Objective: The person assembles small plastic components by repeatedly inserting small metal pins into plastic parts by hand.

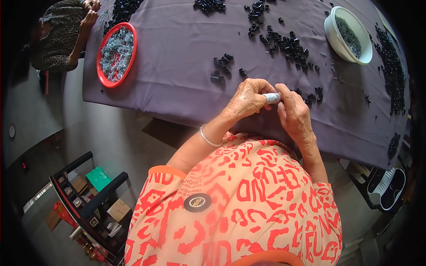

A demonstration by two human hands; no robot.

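Observation:
Both my hands meet over the near edge of the cloth-covered table. My left hand (249, 96) is closed, its thumb and forefinger pinched together. A pale grey wrap (271, 98) with a mottled look sits at its thumb, beside my right fingertips. My right hand (293, 111) is also closed, its fingers bent in toward the left thumb. Whatever lies between the fingers is hidden or too small to make out. Small black plastic parts (221, 64) lie loose just beyond my left hand, and more black parts (310, 95) are beside my right hand.
A red basin (100, 66) of small silvery pieces stands at the left, and a white bowl (330, 33) of fine grey pieces at the right. Black parts (390, 66) pile along the right side. Another person's hands (90, 13) are at the far left corner.

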